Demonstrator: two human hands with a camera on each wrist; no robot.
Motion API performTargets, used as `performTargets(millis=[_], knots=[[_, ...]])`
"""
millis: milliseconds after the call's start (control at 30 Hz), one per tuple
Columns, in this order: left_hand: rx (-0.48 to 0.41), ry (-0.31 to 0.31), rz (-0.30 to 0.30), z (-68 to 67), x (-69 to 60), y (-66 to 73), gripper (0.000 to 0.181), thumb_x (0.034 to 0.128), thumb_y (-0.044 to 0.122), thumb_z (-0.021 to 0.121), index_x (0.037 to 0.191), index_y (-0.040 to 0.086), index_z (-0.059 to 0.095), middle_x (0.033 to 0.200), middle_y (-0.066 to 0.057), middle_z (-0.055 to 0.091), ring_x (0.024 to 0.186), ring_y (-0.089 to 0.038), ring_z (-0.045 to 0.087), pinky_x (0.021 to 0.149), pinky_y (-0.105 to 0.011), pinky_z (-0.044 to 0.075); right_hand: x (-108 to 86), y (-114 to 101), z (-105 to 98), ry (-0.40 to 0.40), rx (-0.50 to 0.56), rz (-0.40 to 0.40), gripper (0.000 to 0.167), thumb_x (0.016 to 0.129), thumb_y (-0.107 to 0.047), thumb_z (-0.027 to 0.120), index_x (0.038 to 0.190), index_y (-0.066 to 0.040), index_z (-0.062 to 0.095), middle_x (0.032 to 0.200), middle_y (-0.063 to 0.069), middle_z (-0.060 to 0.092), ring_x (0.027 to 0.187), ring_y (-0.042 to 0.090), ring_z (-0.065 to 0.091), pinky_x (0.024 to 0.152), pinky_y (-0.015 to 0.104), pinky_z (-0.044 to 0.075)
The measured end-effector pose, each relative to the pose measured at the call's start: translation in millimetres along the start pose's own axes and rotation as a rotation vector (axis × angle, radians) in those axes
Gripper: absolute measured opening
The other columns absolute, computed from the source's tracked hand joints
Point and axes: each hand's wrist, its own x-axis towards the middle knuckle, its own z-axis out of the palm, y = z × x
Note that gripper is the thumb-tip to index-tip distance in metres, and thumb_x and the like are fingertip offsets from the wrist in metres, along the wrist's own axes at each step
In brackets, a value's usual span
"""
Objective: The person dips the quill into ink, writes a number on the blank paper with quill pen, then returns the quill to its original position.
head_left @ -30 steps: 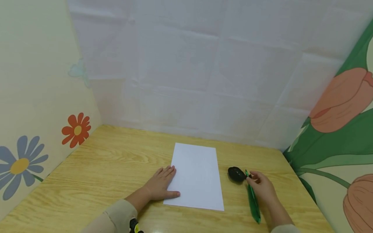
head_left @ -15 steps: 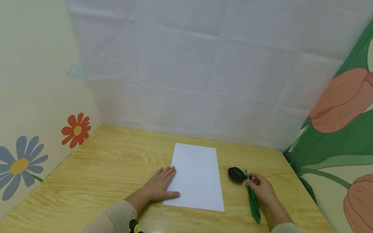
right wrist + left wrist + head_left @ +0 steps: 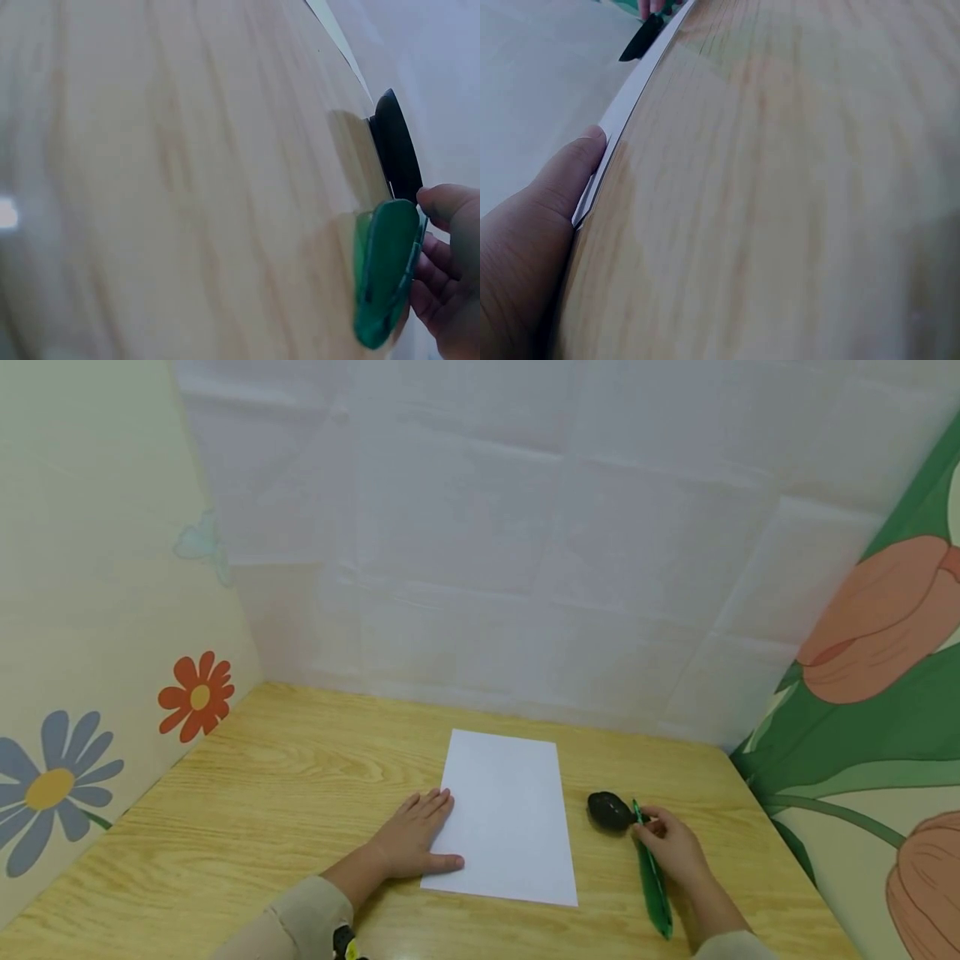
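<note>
My left hand point(image 3: 412, 842) lies flat across the left edge of a white sheet of paper point(image 3: 510, 818), its thumb extended onto the sheet. In the left wrist view, the thumb point(image 3: 564, 176) lies at the paper's edge. To the right of the sheet is a glossy black oval object point(image 3: 609, 811) with a narrow neck. My right hand point(image 3: 677, 850) pinches that neck between thumb and fingertips. A long, slim green object point(image 3: 656, 897) lies beside the hand, its far end by the fingertips. Whether the green object point(image 3: 386, 270) is joined to the black one, I cannot tell.
The wood-grain table point(image 3: 315, 760) meets a creased white sheet point(image 3: 450, 568) hanging behind it. Flower-painted panels stand at the left point(image 3: 90, 610) and right point(image 3: 862, 760) sides. A black and yellow item point(image 3: 347, 942) shows at the left sleeve.
The right hand has shifted very slightly at the neck of the black oval object. The left hand and the paper stay where they were.
</note>
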Motion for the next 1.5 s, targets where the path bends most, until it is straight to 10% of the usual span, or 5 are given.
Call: performTargets(millis=[1500], knots=[[0.014,0.01,0.013,0.3,-1.1,-1.3,0.1,0.0865,0.07,0.053,0.152,-0.001,0.028,0.161,-0.015,0.026,0.151,-0.033,0.021,0.123,-0.052,0.016,-5.7,-17,0,0.088,0.11,-0.064,0.038,0.099,-0.015,0.055,0.135,-0.003,0.054,0.108,0.021,0.069,0.092,0.021,0.064,0.07,0.024,0.05]])
